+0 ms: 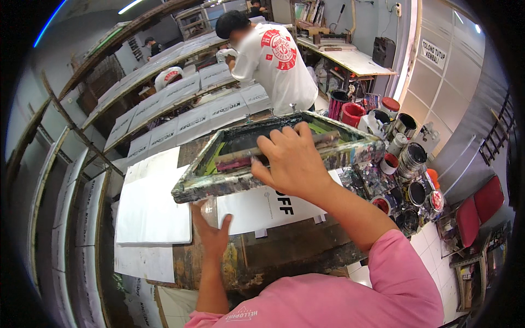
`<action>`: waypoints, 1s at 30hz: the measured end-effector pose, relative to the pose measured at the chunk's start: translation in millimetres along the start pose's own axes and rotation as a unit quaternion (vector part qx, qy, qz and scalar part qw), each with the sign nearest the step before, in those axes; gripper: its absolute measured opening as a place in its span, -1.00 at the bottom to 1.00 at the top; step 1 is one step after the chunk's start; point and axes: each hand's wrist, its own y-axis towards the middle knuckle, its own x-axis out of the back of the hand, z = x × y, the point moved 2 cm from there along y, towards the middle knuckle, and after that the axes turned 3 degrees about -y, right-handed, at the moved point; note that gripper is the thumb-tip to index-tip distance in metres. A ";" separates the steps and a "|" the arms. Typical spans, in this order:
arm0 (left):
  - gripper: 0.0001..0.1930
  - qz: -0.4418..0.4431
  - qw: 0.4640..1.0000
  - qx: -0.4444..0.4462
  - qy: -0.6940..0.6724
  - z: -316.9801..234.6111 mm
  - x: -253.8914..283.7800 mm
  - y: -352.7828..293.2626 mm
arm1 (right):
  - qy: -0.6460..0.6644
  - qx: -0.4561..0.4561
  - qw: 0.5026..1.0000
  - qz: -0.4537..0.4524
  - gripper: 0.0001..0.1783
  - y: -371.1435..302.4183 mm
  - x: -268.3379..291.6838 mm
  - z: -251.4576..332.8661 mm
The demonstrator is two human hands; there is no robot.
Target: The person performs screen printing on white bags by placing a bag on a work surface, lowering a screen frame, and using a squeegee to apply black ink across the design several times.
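A paint-crusted screen-printing frame is tilted up over the worn wooden table. My right hand reaches over the frame's near rail and grips the squeegee lying across the mesh. My left hand lies flat with fingers apart on the table under the frame's near left corner, touching a clear plastic sheet. A white printed sheet with dark lettering lies beneath the frame.
A stack of white sheets lies to the left. Long racks of printed white sheets run away at left. A person in a white shirt works behind. Several paint cans crowd the right side; red chairs stand far right.
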 end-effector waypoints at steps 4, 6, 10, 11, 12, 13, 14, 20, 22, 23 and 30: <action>0.16 0.210 0.915 0.112 0.327 37.6 -39.2 -58.1 | 0.025 -0.014 0.999 -0.018 -0.59 27.7 5.3 -10.4; 0.18 0.253 0.888 0.137 0.360 49.4 -52.9 -83.4 | 0.024 -0.018 0.999 -0.015 -0.57 40.2 7.2 -15.3; 0.18 0.274 0.867 0.158 0.386 61.8 -65.4 -98.9 | 0.017 -0.022 1.000 -0.001 -0.53 60.9 6.9 -23.8; 0.19 0.267 0.869 0.153 0.388 62.7 -65.8 -97.3 | 0.022 -0.021 1.000 -0.001 -0.52 64.1 6.6 -25.1; 0.20 0.278 0.866 0.162 0.383 63.4 -66.3 -96.2 | 0.020 -0.023 1.000 0.001 -0.52 66.2 6.2 -26.0; 0.21 0.280 0.865 0.158 0.385 62.6 -66.0 -94.9 | 0.021 -0.025 0.999 0.006 -0.51 67.2 6.0 -26.5; 0.22 0.282 0.864 0.153 0.387 60.8 -66.1 -93.8 | 0.023 -0.025 0.999 0.001 -0.51 67.6 6.3 -26.8; -0.01 0.158 0.956 0.048 0.243 29.5 -66.3 -57.7 | 0.033 -0.030 0.999 0.020 -0.49 68.2 7.4 -28.8; -0.20 0.096 0.982 -0.006 0.164 18.0 -63.7 -24.6 | 0.033 -0.030 0.999 0.009 -0.49 70.9 7.7 -30.0; -0.30 0.064 0.989 -0.030 0.128 12.8 -59.7 -8.1 | 0.036 -0.029 0.999 0.012 -0.48 72.2 7.2 -30.2; -0.61 -0.074 0.987 0.107 0.096 5.5 -22.8 7.5 | 0.026 -0.030 0.999 0.006 -0.47 68.2 6.8 -27.2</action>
